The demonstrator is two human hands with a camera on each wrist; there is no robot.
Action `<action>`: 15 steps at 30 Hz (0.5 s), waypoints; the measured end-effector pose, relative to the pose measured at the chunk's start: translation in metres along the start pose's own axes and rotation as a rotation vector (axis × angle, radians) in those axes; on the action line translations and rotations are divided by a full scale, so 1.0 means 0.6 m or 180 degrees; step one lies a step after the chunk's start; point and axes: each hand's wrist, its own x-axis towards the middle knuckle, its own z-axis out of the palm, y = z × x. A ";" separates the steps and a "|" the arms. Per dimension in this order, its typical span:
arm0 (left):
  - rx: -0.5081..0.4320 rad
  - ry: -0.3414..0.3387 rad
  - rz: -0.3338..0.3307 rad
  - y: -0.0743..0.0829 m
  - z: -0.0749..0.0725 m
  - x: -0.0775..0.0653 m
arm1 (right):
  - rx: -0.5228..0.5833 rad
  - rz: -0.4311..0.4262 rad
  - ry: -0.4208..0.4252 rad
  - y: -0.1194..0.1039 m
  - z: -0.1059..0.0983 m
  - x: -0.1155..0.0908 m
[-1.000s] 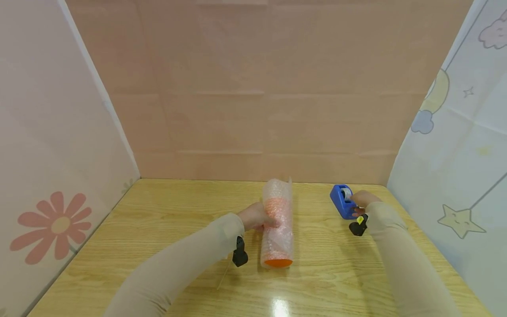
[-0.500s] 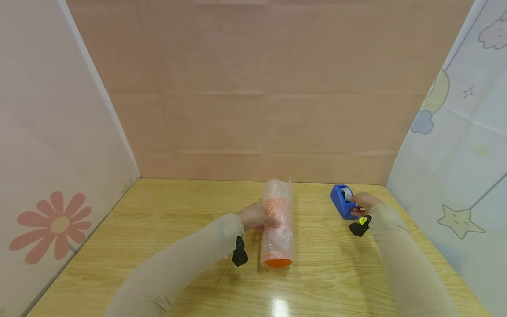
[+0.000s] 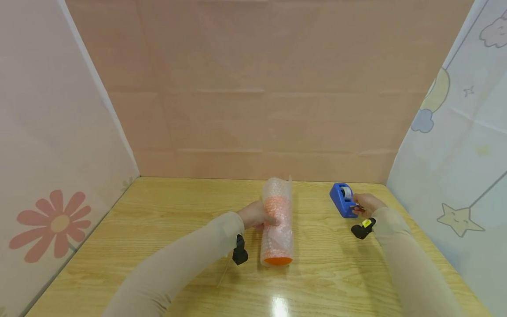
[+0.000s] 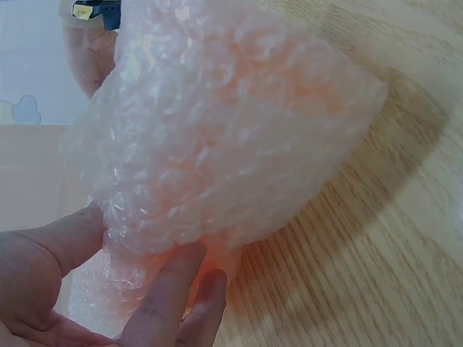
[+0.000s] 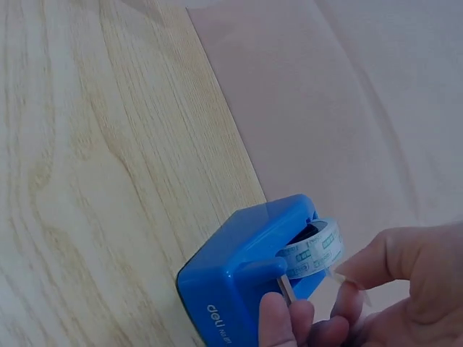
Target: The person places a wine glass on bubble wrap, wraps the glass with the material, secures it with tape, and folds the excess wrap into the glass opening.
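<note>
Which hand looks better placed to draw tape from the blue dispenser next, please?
Probably the right hand: at the blue dispenser, it pinches the tape, while the left hand holds the bubble-wrapped bundle.

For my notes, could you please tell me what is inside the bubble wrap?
An orange object is inside the bubble wrap; its near end shows, but the wrap veils its full shape.

Left hand bare | long, plain beige fabric left sleeve at 7 o'clock, creased low down | black angular left wrist camera at cuff's 6 o'clock | right hand bare | matching beige right sleeve at 4 o'clock | black angular right wrist camera, bright yellow label at its 1 o'clock
</note>
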 end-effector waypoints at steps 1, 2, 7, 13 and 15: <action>0.0007 0.0005 -0.0005 0.000 0.000 0.000 | 0.0085 -0.0017 0.0006 0.002 0.001 0.000; 0.0002 0.0007 -0.0014 0.000 -0.001 0.000 | 0.0160 -0.0044 -0.0007 0.005 0.001 0.001; 0.0001 0.0015 -0.0014 0.000 -0.001 0.000 | 0.0644 -0.0043 -0.0003 0.011 0.005 -0.001; -0.0012 0.0026 -0.0001 -0.001 -0.003 0.000 | 0.0905 -0.0115 -0.0033 0.011 0.011 -0.004; -0.0022 0.0024 0.0000 0.000 -0.003 -0.001 | 0.1020 -0.0117 -0.0045 0.012 0.011 -0.006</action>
